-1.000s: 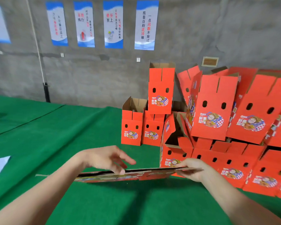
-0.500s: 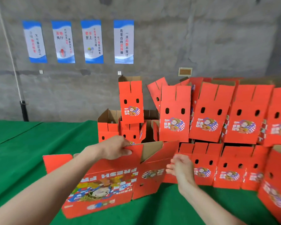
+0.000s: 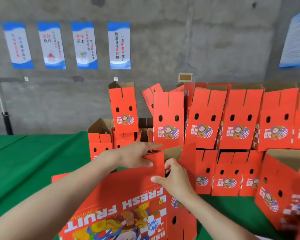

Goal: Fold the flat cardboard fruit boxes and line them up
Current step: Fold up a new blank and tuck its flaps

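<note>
Head camera: my left hand point(image 3: 133, 156) pinches the top flap point(image 3: 157, 165) of a half-opened red FRESH FRUIT box point(image 3: 121, 193), thumb in front. Just beside it, my right hand point(image 3: 177, 179) curls its fingers round the same flap's edge. Beyond both hands, folded fruit boxes point(image 3: 204, 118) stand stacked on green matting point(image 3: 33, 161) against a concrete wall point(image 3: 163, 40).

Red boxes point(image 3: 168, 118), green floor point(image 3: 33, 161), grey wall point(image 3: 215, 40)

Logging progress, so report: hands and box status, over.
Left hand grips the top flap of the box; right hand pinches the flap's edge. Box partly opened. Folded boxes stacked close behind, none blocking.
</note>
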`<state>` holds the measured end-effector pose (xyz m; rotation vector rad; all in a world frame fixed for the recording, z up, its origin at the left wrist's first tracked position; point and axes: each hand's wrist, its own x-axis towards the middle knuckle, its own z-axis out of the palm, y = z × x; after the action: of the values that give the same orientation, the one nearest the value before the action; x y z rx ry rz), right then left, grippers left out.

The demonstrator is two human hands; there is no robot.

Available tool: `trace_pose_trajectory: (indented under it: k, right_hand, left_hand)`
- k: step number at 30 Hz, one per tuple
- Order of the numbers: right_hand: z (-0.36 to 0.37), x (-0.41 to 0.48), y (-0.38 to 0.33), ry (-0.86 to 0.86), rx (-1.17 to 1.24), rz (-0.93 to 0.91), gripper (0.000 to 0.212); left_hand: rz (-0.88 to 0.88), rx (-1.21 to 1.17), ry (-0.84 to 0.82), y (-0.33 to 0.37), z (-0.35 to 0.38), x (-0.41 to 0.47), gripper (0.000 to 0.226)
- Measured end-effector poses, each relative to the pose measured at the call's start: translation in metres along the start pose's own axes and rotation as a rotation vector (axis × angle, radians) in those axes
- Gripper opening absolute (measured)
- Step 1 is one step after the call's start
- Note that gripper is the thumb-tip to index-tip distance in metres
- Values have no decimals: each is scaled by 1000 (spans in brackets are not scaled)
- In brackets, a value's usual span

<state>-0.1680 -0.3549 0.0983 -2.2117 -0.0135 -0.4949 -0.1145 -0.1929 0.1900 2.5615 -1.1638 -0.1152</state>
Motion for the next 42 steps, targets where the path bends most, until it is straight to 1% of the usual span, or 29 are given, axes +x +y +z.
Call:
trace_pose_trajectory:
  k: [1,2,4,5,7,8,10,11,13,15,18,19,20,22,23,24,26,28,30,31,33,35,37,39,42]
  right_hand:
    - [-1,-1,2,-41,33,28,46]
    - [-2,-2,3,-88,91,54,44]
    - [-6,-4,3,-187,192,76,37]
    - [-8,-5,3,-230,207,66,32]
    - [-16,-8,5,-275,186,30,30]
    - [-20,-9,7,-285,163,17,29]
    - [-29,-13,11,-325,129,-5,17]
    - [-33,-15,12,-360,118,-14,15]
    - [-39,-19,13,-424,91,-27,22]
    - [-45,-21,13,-450,78,-28,24]
    - [-56,-23,12,-477,82,-72,11]
    - [-59,-24,11,-487,91,-88,8]
    - [-60,-24,11,-495,100,-99,7]
    - [-61,-24,11,-507,108,-106,13]
    - [-60,-24,11,-510,108,-107,17]
    - [-60,-23,11,-506,107,-111,18]
    - [-62,-21,11,-461,105,-122,13]
    - [-70,-17,11,-384,93,-135,9]
    - [-80,-16,15,-310,49,-166,10]
    - [-84,-16,18,-281,20,-166,12]
    - [-89,-20,29,-228,-56,-128,22]
    - [-89,-24,40,-155,-105,-99,29]
    - [-84,-25,49,-66,-121,-82,29]
    - [-79,-22,57,-10,-163,-46,30]
    - [-77,-17,70,-8,-206,46,30]
  left_hand:
    - [7,-8,-34,1,3,0,65]
    - [26,6,-68,2,4,1,69]
    - [40,32,-145,6,2,5,61]
    - [19,15,-188,7,-2,7,58]
    - [-60,-97,-258,14,-12,10,60]
    - [-72,-145,-273,15,-15,12,56]
    - [-69,-164,-299,17,-22,17,39]
    - [-91,-167,-329,18,-25,19,36]
    - [-119,-164,-430,19,-30,22,39]
    - [-117,-159,-472,19,-31,26,42]
    - [-153,-77,-423,16,-26,31,60]
    - [-166,-19,-401,15,-24,32,61]
    - [-163,38,-380,14,-22,32,55]
    - [-136,114,-317,14,-18,31,29]
    - [-123,130,-277,15,-16,31,20]
    - [-119,141,-242,15,-15,30,19]
    - [-127,201,-183,15,-19,30,19]
    - [-147,346,-125,9,-29,32,18]
    - [-211,480,-56,-3,-45,31,17]
    - [-254,508,-33,-11,-53,29,17]
    - [-325,490,-20,-28,-67,24,16]
    - [-367,381,1,-43,-71,21,16]
    - [-362,291,24,-49,-61,21,23]
    - [-345,269,64,-52,-44,23,18]
    - [-364,122,125,-55,-26,25,10]
